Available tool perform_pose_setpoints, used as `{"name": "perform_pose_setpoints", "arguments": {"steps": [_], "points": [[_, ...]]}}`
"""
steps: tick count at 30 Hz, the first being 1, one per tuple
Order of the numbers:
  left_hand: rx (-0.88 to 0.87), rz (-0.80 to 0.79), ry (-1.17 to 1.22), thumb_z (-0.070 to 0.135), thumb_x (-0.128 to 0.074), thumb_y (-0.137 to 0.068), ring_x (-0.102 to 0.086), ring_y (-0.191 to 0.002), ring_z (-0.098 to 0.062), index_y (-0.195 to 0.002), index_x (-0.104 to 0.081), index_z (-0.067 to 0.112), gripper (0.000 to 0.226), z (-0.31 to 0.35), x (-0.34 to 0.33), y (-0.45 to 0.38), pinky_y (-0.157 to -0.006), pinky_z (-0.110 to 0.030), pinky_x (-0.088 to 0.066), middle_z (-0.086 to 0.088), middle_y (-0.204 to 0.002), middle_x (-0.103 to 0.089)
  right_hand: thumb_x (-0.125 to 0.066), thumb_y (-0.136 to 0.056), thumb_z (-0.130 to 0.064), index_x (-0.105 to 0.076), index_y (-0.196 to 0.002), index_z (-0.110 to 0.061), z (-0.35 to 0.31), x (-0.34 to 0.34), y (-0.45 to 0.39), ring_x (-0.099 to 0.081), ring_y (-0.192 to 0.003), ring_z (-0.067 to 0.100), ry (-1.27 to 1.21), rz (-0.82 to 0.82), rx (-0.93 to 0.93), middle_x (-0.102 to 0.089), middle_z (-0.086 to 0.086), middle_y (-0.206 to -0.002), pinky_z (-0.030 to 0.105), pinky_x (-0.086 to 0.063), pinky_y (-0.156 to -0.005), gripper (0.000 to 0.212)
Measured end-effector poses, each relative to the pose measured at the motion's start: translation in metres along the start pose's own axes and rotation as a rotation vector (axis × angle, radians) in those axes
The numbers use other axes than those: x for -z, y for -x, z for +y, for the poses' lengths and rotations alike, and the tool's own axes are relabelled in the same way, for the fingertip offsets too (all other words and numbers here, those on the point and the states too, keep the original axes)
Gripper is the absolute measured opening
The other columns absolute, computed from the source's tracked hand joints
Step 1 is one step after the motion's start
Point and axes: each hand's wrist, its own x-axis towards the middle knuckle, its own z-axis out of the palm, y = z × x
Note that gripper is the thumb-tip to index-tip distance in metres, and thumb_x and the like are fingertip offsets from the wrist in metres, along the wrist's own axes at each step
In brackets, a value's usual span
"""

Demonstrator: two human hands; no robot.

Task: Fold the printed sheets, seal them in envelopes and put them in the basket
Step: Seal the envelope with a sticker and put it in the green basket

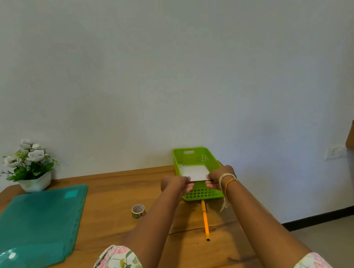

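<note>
l hand [174, 184] & r hand [219, 176] each pinch an end of white envelope [195, 174] over green basket [197, 160]; keep level, lower inside walls, then let go.

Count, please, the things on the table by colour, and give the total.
Green: 2, the basket and the folder
White: 2, the envelope held by both hands and the flower pot
Orange: 1, the pencil
Patterned: 1, the tape roll
Total: 6
</note>
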Motion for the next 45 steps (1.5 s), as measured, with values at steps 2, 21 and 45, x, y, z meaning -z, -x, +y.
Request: {"name": "perform_pose_setpoints", "arguments": {"steps": [2,21,45], "points": [[-0.023,0.039,-0.067,0.000,-0.062,-0.090,-0.060,-0.048,-0.013,-0.074,-0.053,-0.002,0.019,-0.001,0.003,-0.004,-0.038,-0.018,-0.049,-0.013,-0.067,-0.059,-0.065,-0.079,0.009,-0.059,-0.104,0.007,0.006,-0.001,-0.005,-0.061,-0.042,0.020,0.003,0.042,0.018,-0.063,0.016,-0.063,0.031,-0.053,-0.043,0.026],[-0.467,0.187,-0.500,0.015,-0.066,-0.086,-0.067,-0.075,-0.020,-0.091,-0.071,0.014,0.007,-0.041,0.049,0.028,-0.067,-0.036,-0.058,-0.004,-0.084,-0.070,-0.052,-0.079,-0.019,-0.052,-0.088,-0.010,0.064,-0.016,0.066,-0.056,-0.078,0.035,0.276,0.266,0.208,-0.057,0.016,-0.086,0.038,-0.046,-0.067,0.012],[-0.660,0.489,-1.032,0.036,-0.062,-0.089,-0.056,-0.109,-0.015,-0.130,-0.052,0.031,0.043,-0.090,0.175,0.035,-0.089,-0.033,-0.046,0.004,-0.122,-0.061,-0.051,-0.086,-0.027,-0.051,-0.117,-0.007,0.100,-0.114,0.136,-0.063,-0.103,0.029,0.835,0.236,0.363,-0.063,0.011,-0.113,0.035,-0.051,-0.079,0.037]]}}
